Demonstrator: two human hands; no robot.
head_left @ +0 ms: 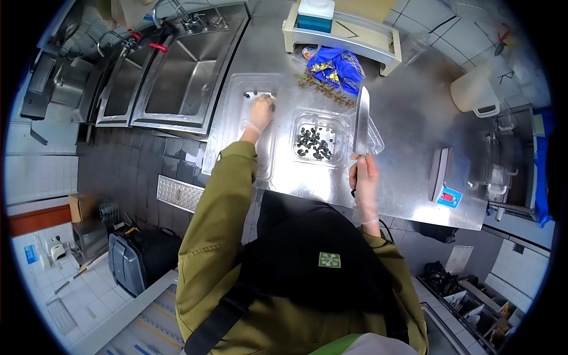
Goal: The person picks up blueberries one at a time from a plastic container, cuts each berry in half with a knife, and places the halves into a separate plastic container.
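My left hand [261, 112] is inside a long clear plastic tray [228, 118], its fingers bent and closed on a dark grape [273, 107] at their tips. A few more dark grapes [255, 93] lie at the tray's far end. My right hand [365, 177] grips a large kitchen knife [362, 118] by the handle, its blade pointing up and away from me. Between my hands stands a smaller clear square container [294, 125] with many dark grape pieces [316, 144] on its bottom. Clear gloves seem to cover both hands.
Behind the containers lie a bare grape stem [325, 89] and a crumpled blue bag [336, 66]. A clear lid [374, 139] is partly behind the knife. A digital scale [445, 183] stands right, a white jug [475, 93] at back right, and sinks [183, 77] on the left.
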